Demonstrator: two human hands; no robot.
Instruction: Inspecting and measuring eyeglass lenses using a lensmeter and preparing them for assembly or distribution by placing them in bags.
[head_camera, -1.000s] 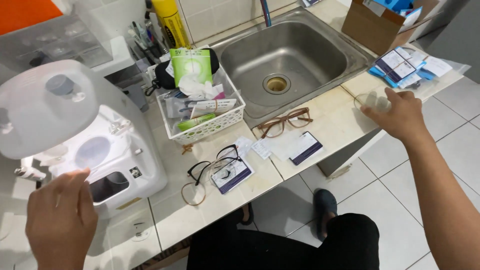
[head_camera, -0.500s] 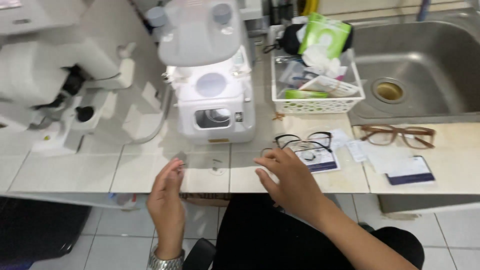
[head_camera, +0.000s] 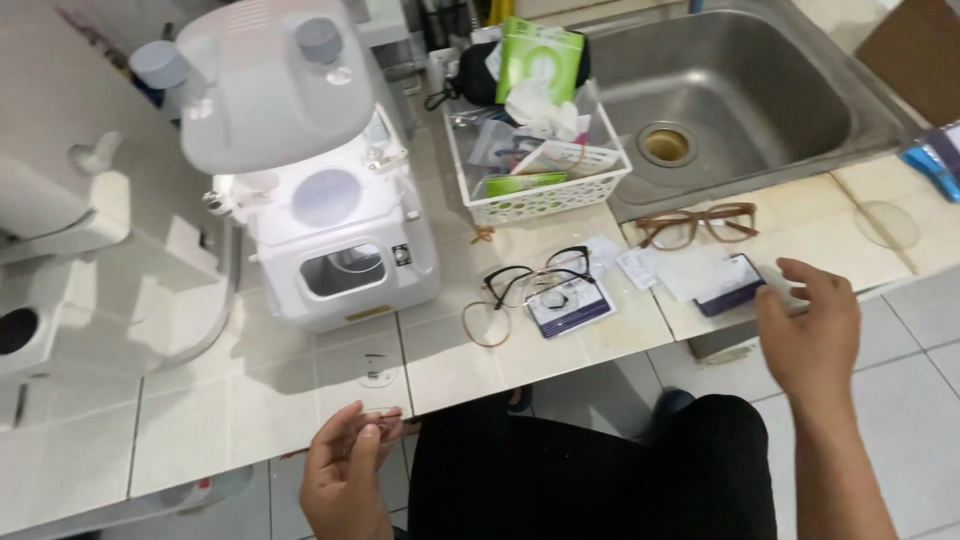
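left hand: i pinch a clear lens at the table edge.
right hand: open, empty, over dark card.

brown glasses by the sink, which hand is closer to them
Right. The right hand hovers just below and to the right of the brown glasses, off the counter edge. The left hand is far off, below the counter's front edge near the white machine.

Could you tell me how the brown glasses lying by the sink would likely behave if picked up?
The brown glasses look thin-framed, so probably light and somewhat fragile. Lying flat on the tiled counter with temples folded, they seem unlikely to roll. If pushed they may well slide easily on the glossy tile, and the sink edge is close behind.
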